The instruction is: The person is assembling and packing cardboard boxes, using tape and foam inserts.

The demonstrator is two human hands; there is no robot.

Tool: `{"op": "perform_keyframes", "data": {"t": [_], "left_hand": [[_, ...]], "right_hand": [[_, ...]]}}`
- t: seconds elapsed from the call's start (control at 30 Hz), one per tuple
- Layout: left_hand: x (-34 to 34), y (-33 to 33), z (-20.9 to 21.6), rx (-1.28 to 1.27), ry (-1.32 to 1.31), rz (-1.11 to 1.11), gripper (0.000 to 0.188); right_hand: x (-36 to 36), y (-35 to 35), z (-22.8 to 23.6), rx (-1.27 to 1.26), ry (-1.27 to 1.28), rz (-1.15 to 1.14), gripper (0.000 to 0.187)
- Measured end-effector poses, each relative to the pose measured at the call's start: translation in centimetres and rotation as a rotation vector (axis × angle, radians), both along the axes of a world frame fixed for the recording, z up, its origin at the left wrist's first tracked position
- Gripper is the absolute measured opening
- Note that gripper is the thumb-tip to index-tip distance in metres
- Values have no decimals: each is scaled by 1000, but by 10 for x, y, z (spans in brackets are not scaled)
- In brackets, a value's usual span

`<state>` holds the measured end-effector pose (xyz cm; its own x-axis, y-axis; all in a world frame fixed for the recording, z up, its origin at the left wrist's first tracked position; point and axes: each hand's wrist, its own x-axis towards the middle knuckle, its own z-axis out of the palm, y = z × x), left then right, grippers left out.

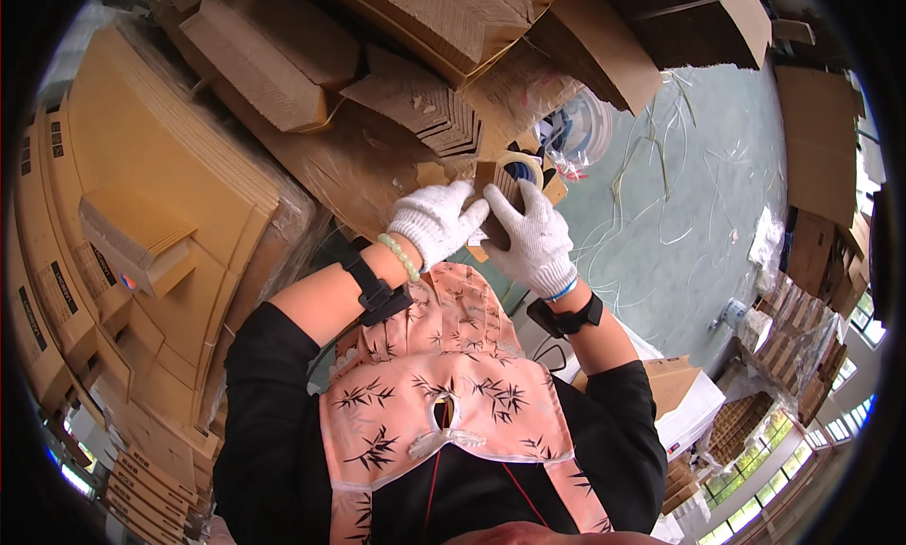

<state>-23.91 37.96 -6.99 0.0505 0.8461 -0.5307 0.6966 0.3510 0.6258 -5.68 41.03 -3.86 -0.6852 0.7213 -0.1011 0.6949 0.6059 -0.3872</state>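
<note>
A small stack of brown cardboard pieces [488, 174] stands between my hands at the table's near edge. My right hand [536, 241], in a white knit glove, grips it with the thumb on one side and the fingers on the other. My left hand [429, 222], gloved alike, has its thumb and forefinger at the stack's left side, closed on its edge; the other fingertips are partly hidden. Just beyond the right fingers lies a roll of tape [522, 167] with a blue core.
Strapped bundles of folded cardboard [255, 54] and angled cardboard strips [425, 100] crowd the far side. Large flat cartons [179, 158] are stacked at left. A clear plastic-wrapped roll [583, 130] sits beyond the tape. Loose pale straps [651, 167] litter the green floor at right.
</note>
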Motion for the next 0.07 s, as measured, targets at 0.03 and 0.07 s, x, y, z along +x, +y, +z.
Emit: {"op": "perform_keyframes", "data": {"t": [0.03, 0.07], "left_hand": [[-3, -5, 2, -48, 8, -36, 46], [-8, -10, 4, -95, 14, -76, 48]], "right_hand": [[-2, -2, 5, -73, -41, 6, 72], [-3, -5, 7, -126, -58, 32, 75]]}}
